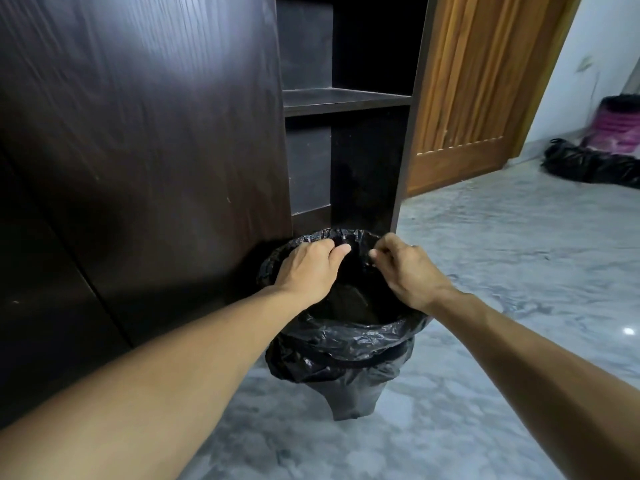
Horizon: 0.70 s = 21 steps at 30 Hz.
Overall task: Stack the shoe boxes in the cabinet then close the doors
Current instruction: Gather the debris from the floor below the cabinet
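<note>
Black liner (pixel 332 344) hides bin beneath both hands (pixel 349 268).

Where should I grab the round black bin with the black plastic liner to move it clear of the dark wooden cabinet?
Grip the round black bin by its rim, from above, on opposite sides. The rim is open, the liner folds over it, and the tapering body gives less purchase. The left hand and right hand already hold its far edge.

Two bare forearms, no sleeves, hands ungloved
</note>
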Each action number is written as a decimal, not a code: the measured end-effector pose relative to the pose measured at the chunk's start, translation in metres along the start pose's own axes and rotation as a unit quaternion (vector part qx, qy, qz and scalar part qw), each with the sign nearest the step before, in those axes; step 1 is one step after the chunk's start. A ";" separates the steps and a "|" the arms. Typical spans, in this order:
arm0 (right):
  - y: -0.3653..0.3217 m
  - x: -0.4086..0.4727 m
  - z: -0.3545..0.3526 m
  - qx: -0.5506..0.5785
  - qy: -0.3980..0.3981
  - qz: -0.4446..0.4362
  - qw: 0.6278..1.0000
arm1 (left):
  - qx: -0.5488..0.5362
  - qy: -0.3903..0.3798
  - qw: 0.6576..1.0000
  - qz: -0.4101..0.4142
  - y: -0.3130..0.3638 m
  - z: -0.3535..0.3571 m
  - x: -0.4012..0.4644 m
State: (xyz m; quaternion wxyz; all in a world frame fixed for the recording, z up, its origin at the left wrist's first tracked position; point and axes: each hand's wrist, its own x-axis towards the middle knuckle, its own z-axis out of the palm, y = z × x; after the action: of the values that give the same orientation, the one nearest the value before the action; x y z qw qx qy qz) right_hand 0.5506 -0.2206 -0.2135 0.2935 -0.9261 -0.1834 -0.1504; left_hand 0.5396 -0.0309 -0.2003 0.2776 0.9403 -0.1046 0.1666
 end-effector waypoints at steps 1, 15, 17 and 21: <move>0.001 -0.001 0.001 0.018 0.000 -0.002 1.000 | -0.010 -0.018 1.000 0.000 0.000 0.001 0.001; -0.014 -0.001 0.006 0.046 0.077 0.019 0.996 | -0.036 -0.003 0.999 -0.040 0.001 -0.008 -0.007; -0.016 -0.003 0.007 0.032 0.081 0.020 0.996 | -0.004 0.008 0.999 -0.051 0.001 -0.009 -0.010; -0.017 -0.008 0.010 -0.003 0.059 0.029 0.998 | 0.045 -0.010 0.998 -0.051 -0.001 -0.008 -0.017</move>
State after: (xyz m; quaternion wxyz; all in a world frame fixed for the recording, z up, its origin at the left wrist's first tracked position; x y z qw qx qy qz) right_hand 0.5380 -0.2039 -0.2161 0.3049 -0.9215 -0.1380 -0.1969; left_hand 0.5223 -0.0240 -0.2002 0.2425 0.9575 -0.0518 0.1470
